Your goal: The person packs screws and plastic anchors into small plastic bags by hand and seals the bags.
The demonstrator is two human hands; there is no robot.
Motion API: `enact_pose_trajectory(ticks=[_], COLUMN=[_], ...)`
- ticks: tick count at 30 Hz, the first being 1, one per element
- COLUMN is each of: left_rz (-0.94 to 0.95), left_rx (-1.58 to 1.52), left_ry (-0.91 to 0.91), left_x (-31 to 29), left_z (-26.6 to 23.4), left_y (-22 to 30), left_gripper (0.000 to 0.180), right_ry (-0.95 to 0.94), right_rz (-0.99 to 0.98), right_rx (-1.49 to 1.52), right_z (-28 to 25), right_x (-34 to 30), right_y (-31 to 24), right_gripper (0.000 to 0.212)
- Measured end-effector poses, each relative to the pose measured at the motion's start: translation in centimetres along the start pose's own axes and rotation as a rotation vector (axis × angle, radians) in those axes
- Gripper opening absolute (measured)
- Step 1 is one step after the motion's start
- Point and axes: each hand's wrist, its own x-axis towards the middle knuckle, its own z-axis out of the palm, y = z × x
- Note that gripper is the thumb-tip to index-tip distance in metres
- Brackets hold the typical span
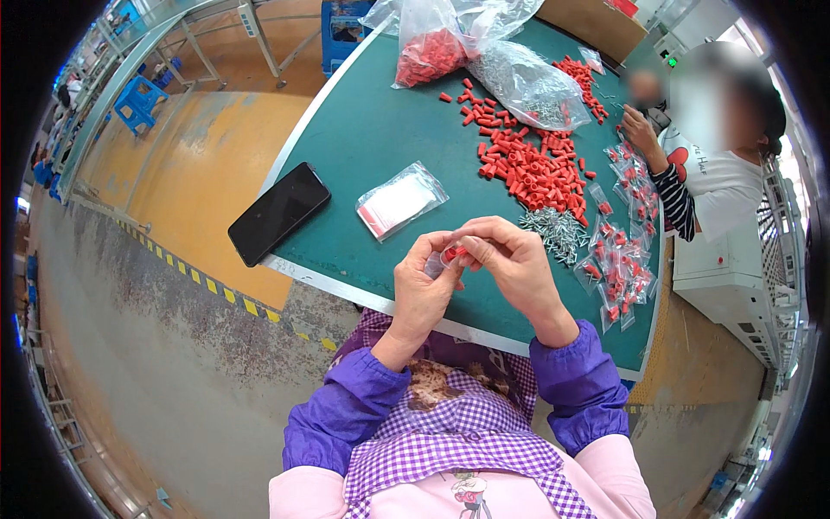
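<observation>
Mid-frame, my left grip (421, 290) pinches a clear bag (434, 265), seemingly steadying it; my right grip (520, 272) pinches a red cap (454, 252)

A head-worn fisheye looks steeply down tablewards.

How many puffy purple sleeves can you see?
2. The left purple sleeve is on the forearm behind the left hand; the right purple sleeve is behind the right hand. Neither is hidden.
</observation>
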Motion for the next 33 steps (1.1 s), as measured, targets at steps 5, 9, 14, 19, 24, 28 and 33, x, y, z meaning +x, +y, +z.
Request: enact_pose_trajectory(ticks=[5,9,14,19,24,28,33], left_rz=[0.017,0.074,0.048,-0.017,-0.186,-0.169,-0.293], left_rx=[-0.007,0.119,0.126,-0.193,-0.238,-0.280,-0.343], left_ry=[-0.012,-0.026,-0.044,-0.024,-0.148,-0.091,-0.077], left_x=[-0.4,-0.5,-0.9,-0.8,-0.9,-0.9,-1.2], left_z=[-0.2,-0.2,-0.3,-0.1,-0.5,-0.3,-0.3], left_y=[0.1,0.1,0.6,1.5,2.1,1.8,2.4], left_gripper=[0.023,0.022,0.022,0.010,0.010,0.015,0.011], right_ry=[0.037,-0.054,-0.073,0.133,0.042,-0.024,0.070], right_rz=[-0.249,-0.355,-0.398,-0.156,0.092,0.097,0.076], right_rx=[-0.533,-0.810,-0.829,-0.427,-0.061,0.133,0.176], right_z=[0.9,0.3,0.1,-1.5,-2.3,-2.5,-2.5], right_x=[-0.8,-0.5,-0.8,-0.8,-1.4,-1.8,-2.3], right_y=[-1.2,-1.1,-0.7,-0.8,0.6,1.7,1.7], right_gripper=[0.011,0.010,0.012,0.018,0.020,0.016,0.013])
